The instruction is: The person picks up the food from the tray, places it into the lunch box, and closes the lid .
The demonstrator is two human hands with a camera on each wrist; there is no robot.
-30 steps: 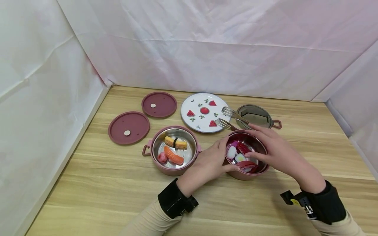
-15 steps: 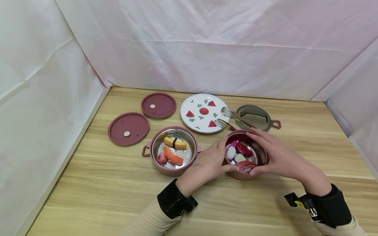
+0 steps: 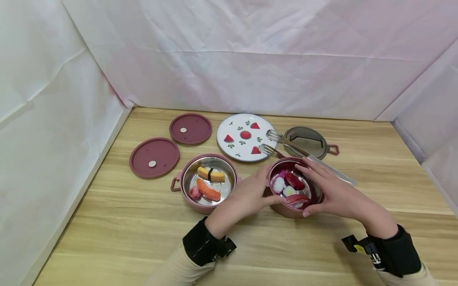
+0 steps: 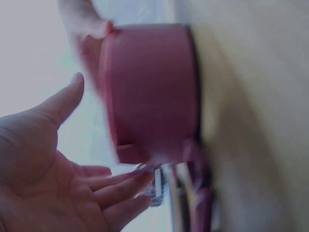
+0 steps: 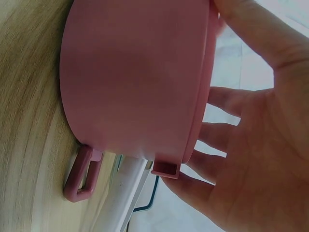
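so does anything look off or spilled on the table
Nothing looks spilled or damaged. The only untidy spot is behind the pot on the right: two forks lie slantwise, their tines overlapping the white plate's edge, and the farther one seems to cross the dark lid too.

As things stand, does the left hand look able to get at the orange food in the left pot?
Likely yes: the left hand is close by that open pot, and nothing covers the orange food.
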